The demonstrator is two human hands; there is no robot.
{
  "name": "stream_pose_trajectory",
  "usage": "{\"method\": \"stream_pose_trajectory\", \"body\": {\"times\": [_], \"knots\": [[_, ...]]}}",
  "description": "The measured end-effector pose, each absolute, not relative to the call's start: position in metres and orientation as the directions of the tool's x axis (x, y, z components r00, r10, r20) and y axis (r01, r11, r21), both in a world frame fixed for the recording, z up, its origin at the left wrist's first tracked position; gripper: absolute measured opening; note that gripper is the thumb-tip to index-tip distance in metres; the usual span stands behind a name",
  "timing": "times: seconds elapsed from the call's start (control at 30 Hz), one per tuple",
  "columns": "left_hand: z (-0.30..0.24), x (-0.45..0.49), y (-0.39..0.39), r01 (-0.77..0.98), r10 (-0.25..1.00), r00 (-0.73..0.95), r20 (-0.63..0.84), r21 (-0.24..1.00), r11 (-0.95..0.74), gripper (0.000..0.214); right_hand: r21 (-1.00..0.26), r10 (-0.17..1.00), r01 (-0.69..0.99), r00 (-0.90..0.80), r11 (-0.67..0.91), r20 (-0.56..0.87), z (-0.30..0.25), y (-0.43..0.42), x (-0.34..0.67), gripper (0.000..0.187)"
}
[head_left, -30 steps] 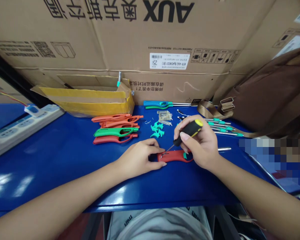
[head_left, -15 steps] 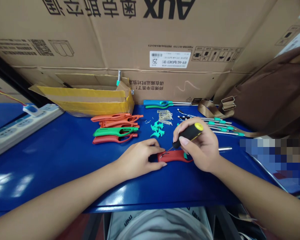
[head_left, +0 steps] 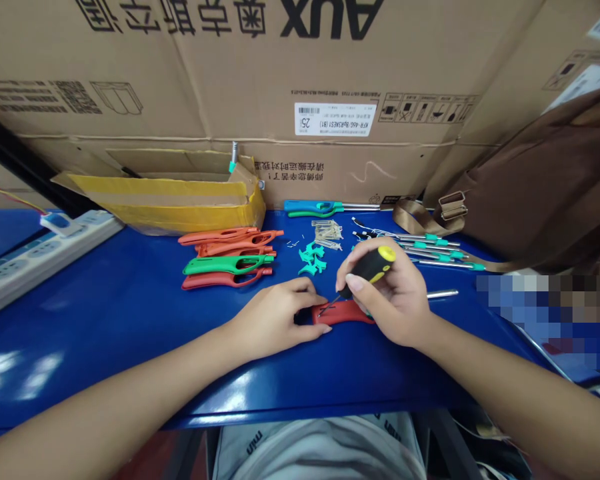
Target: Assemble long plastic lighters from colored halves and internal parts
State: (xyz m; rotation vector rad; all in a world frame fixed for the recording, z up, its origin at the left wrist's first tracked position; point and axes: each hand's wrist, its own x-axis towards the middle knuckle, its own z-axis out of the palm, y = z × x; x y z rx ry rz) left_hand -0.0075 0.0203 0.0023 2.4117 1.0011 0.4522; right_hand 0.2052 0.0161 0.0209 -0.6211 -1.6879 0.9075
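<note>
On the blue table lies a red lighter (head_left: 347,312), a long-nosed one whose metal tube sticks out beyond my right hand. My left hand (head_left: 275,317) is closed on its left end, thumb on the near side and fingers on the far side. In my right hand (head_left: 397,297) is a black and yellow screwdriver (head_left: 373,268), tilted, its tip down at the left part of the red body. Part of the lighter is hidden under the right hand. Just beyond the hands lie small green triggers (head_left: 313,259) and pale clear plastic parts (head_left: 327,233).
Orange, red and green lighter shells (head_left: 227,265) lie at the left. Metal tubes with wires (head_left: 430,247) lie at the right. Behind stand a blue lighter (head_left: 313,208), a yellow-taped box (head_left: 170,207) and a large carton (head_left: 220,87). A power strip (head_left: 45,257) is far left, a brown bag (head_left: 530,180) right.
My right hand and the screwdriver have shifted slightly left and tilted a little; the tip stays near the red lighter's left end. My left hand keeps its grip.
</note>
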Motion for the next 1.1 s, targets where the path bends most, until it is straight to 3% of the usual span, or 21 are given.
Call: {"method": "stream_pose_trajectory", "body": {"times": [0.23,0.67,1.1], "knots": [[0.0031,-0.0079,0.0202,0.56,0.719,0.686,0.11,0.551,-0.619,0.034,-0.766,0.733,0.009,-0.3,0.643,0.611,0.0164,0.0148,0.2072,0.021],[0.0032,-0.0073,0.0203,0.561,0.716,0.687,0.121,0.538,-0.629,0.035,-0.785,0.764,-0.012,-0.22,0.619,0.606,0.0231,0.0131,0.2076,0.015],[0.0032,-0.0079,0.0201,0.564,0.716,0.689,0.116,0.535,-0.629,0.035,-0.763,0.742,0.025,-0.257,0.646,0.62,0.0201,0.0137,0.2088,0.017]]}}
